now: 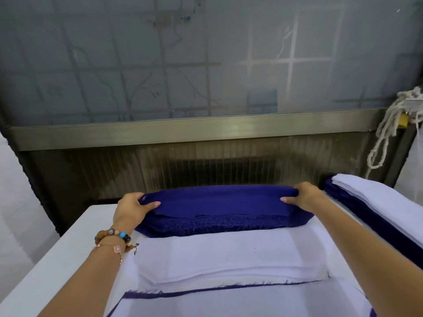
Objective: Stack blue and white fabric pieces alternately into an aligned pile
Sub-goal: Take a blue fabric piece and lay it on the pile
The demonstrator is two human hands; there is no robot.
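The stack of deep blue woven fabric pieces (219, 211) lies at twelve o'clock on the white table (57, 259), frayed threads showing along its near edge. It looks soft and limp, light sheet by sheet, and I'd judge a single layer will sag and drag its neighbours unless peeled from the two far corners at once. That is where the person has it: the left hand (132, 208) at ten o'clock has its thumb over the top piece and fingers curled under the end, pinching the cloth; the right hand (304, 197) at two o'clock grips the opposite end the same way, the fabric bunched slightly under it.

Toward six o'clock, just beside the blue stack, sits the pile of thin white fabric pieces (229, 255), and nearer still a white sheet with a blue edge peeking beneath (206, 291), likely the aligned pile. At three o'clock lies another layered blue-and-white bundle (375, 209). A beaded bracelet (114, 235) circles the left wrist.
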